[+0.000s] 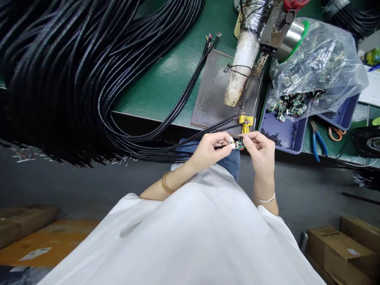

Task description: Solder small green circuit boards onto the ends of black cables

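My left hand [209, 149] pinches the end of a black cable whose thin wires meet a small green circuit board [239, 145]. On the other side of that board, the fingertips of my right hand [261, 150] are closed on it. Just beyond my hands stands a yellow clamp [246, 122] at the front edge of a dark plate [212, 85]. Further black cables [219, 124] run in from the left, their stripped ends near the clamp. A white fume pipe [242, 59] hangs over the plate.
Thick bundles of black cable [80, 63] cover the left side. To the right are a purple tray [292, 146] with small black parts, a plastic bag [320, 59] of circuit boards, blue-handled pliers [317, 140] and orange-handled scissors [335, 133]. A solder reel [292, 41] sits above. Cardboard boxes [338, 249] stand below.
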Motion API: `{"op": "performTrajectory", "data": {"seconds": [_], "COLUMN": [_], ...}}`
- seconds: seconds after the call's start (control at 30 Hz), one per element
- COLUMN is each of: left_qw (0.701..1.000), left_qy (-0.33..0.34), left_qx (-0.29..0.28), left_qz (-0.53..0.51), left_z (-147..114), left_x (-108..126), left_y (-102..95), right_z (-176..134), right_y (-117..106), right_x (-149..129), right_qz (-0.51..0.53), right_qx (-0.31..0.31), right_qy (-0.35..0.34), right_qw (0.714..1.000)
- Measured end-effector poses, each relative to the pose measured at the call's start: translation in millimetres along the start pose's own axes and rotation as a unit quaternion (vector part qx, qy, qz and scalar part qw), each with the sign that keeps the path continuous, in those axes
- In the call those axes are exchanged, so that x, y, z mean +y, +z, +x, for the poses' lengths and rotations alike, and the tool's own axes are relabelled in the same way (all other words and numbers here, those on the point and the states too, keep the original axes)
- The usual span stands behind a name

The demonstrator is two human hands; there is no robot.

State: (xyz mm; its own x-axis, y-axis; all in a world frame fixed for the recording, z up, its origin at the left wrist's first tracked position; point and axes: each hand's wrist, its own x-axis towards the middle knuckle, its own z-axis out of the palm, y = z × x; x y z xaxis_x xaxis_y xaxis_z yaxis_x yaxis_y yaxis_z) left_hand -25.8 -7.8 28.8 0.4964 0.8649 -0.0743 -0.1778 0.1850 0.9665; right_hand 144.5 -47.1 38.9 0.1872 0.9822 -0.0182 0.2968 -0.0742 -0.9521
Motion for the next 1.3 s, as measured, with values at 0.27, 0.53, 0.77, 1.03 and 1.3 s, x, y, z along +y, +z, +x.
{"op": "performTrajectory", "data": {"seconds": [0.27, 0.53, 0.77, 1.03, 1.3], "left_qw": [0.998, 0.999, 0.995, 0.995, 0.992], "left_qy": [-0.033, -0.025, -0.045, -0.01, 0.036], "left_qx": [-0.041, -0.003, 0.08, 0.102, 0.101], "left_qz": [-0.025, -0.034, -0.039, 0.006, 0.067], "left_z": [4.0, 8.7, 22.1, 33.8, 39.8], "left_x": [-0.9, -5.0, -13.7, -10.3, -9.8], "left_y": [-7.2, -1.3, -0.5, -2.2, -4.1], "right_z": [1.6, 5.3, 3.0, 5.4, 17.7], "right_y": [5.2, 13.1, -0.6, 3.2, 16.3], "right_x": [-3.9, -5.5, -5.2, 4.0, 13.5], "right_qz": [-0.001, -0.098, -0.081, -0.102, -0.025], "right_qx": [0.03, 0.089, 0.203, 0.116, 0.075], "right_qy": [-0.029, -0.096, -0.18, -0.154, -0.138], "right_qw": [0.999, 0.987, 0.959, 0.976, 0.987]}}
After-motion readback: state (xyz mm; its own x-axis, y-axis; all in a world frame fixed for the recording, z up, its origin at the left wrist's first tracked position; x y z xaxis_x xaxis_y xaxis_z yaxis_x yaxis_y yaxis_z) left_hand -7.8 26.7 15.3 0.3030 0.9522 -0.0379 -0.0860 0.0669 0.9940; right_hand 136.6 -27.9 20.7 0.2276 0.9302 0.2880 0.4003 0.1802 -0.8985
